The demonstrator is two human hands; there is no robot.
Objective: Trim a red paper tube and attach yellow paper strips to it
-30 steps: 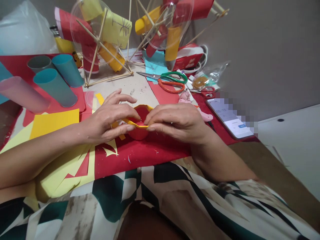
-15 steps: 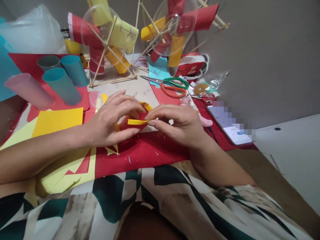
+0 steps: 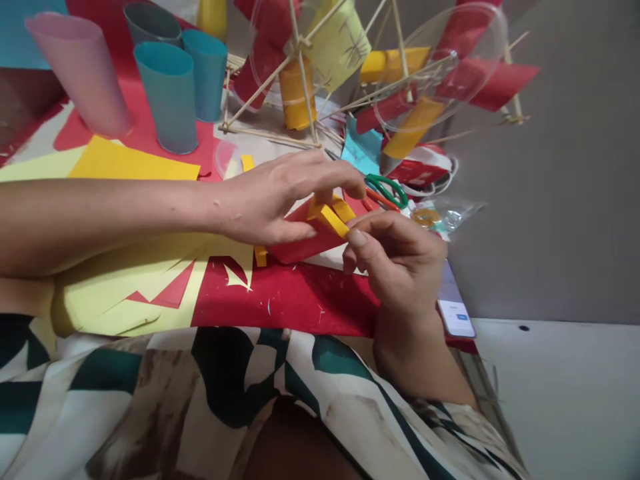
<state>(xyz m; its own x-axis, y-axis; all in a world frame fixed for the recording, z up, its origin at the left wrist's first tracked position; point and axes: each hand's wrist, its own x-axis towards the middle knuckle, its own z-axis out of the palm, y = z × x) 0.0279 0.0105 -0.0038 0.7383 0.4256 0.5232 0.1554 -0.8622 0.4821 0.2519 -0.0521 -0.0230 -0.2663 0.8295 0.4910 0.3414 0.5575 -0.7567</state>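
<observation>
A red paper piece (image 3: 313, 241) lies under my hands, with a folded yellow paper strip (image 3: 333, 220) at its right part. My left hand (image 3: 295, 190) arches over the red piece, its thumb along the near side and its fingers bent round the far side, holding it. Thumb and forefinger of my right hand (image 3: 400, 257) pinch the right end of the yellow strip. Another yellow strip (image 3: 261, 256) shows below my left hand, partly hidden by it.
Cups stand at the back left, including a pink cup (image 3: 90, 73) and a teal cup (image 3: 170, 100). Stick frames with paper-bladed wheels rise behind. Green-handled scissors (image 3: 387, 190) and a phone (image 3: 456, 317) lie right. Yellow paper (image 3: 140, 163) lies left.
The view has shifted, so things sit differently in it. The yellow strip between my hands now slants down to the right, and more of the red piece shows below my left hand.
</observation>
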